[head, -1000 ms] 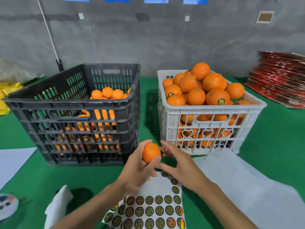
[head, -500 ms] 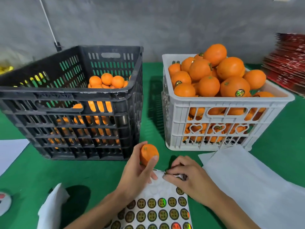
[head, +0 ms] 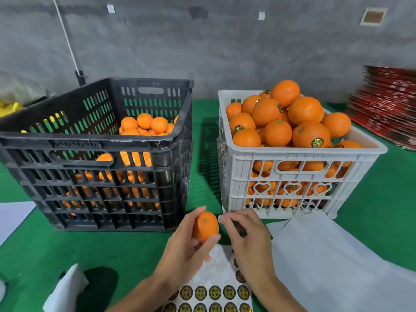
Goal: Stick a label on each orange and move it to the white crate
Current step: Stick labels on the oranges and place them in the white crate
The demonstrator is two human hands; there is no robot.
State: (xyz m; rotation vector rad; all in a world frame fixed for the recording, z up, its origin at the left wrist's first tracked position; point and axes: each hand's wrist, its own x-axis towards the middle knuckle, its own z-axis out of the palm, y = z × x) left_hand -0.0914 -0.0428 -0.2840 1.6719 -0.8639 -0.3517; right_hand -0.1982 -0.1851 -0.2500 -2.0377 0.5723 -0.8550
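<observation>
Orange (head: 206, 226) in our left hand (head: 184, 251) is small, smooth-skinned and bright, its green stem dot turned toward us, gripped between thumb and curled fingers above the sticker sheet (head: 216, 287) with its round gold-and-black labels. Our right hand (head: 246, 239) hovers just beside it, fingertips pinched together, though we cannot tell whether a label sits between them. Behind stand the slotted black plastic crate (head: 94, 154) and the heaped white crate (head: 292, 176).
</observation>
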